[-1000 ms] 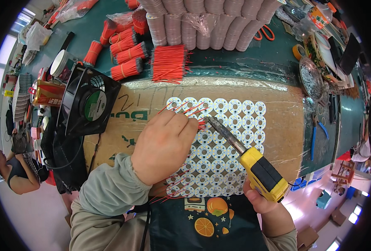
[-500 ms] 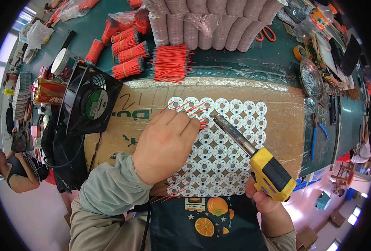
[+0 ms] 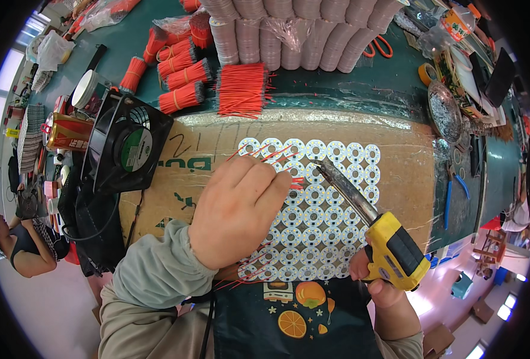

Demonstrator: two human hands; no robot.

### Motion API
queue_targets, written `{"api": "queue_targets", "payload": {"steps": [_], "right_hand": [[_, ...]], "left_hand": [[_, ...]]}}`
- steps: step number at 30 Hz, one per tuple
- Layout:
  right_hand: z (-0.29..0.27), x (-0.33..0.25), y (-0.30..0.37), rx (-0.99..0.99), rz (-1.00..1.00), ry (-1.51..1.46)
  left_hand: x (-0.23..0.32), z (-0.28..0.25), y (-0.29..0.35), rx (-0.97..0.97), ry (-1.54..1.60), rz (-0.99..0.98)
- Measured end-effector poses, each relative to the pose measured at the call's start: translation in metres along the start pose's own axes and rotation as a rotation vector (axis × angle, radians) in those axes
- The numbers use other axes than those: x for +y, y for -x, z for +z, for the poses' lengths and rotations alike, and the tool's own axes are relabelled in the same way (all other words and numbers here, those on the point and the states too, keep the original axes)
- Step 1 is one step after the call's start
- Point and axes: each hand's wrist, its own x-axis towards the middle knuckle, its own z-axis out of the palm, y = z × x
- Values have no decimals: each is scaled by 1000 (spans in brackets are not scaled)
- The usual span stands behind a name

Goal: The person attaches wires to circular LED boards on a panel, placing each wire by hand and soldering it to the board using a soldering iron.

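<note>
My right hand [image 3: 377, 286] is closed round the grip of a yellow and black soldering gun [image 3: 398, 250]. Its long metal tip slants up and left over the upper rows of a grid of round white circuit boards [image 3: 314, 216], each with a hole in the middle. My left hand [image 3: 232, 209] covers the grid's left part, palm down, its fingers bent together. A small bunch of short red wires [image 3: 297, 183] sticks out from its fingertips beside the iron's tip. Single red wires lie across boards in the top row and at the lower left.
The boards lie on a cardboard sheet [image 3: 405, 179]. A black fan [image 3: 127, 143] stands at the left. Behind are red wire bundles [image 3: 184, 75], a loose red wire pile [image 3: 241, 90] and tall stacks of discs [image 3: 289, 45]. Blue-handled pliers [image 3: 448, 200] and a metal dish [image 3: 443, 110] sit right.
The soldering gun and my right hand have shifted slightly right, the tip moving right across the boards. The wire ends at my left fingertips have also moved a little right.
</note>
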Motion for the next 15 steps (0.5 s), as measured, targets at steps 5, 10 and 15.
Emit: {"api": "queue_targets", "payload": {"steps": [5, 10, 15], "right_hand": [[3, 0, 1, -58, -56, -51], [-10, 2, 10, -55, 1, 185], [-12, 5, 13, -34, -8, 336]], "left_hand": [[-2, 6, 3, -61, 55, 29], [-2, 7, 5, -103, 32, 30], [-2, 8, 5, -128, 26, 21]]}}
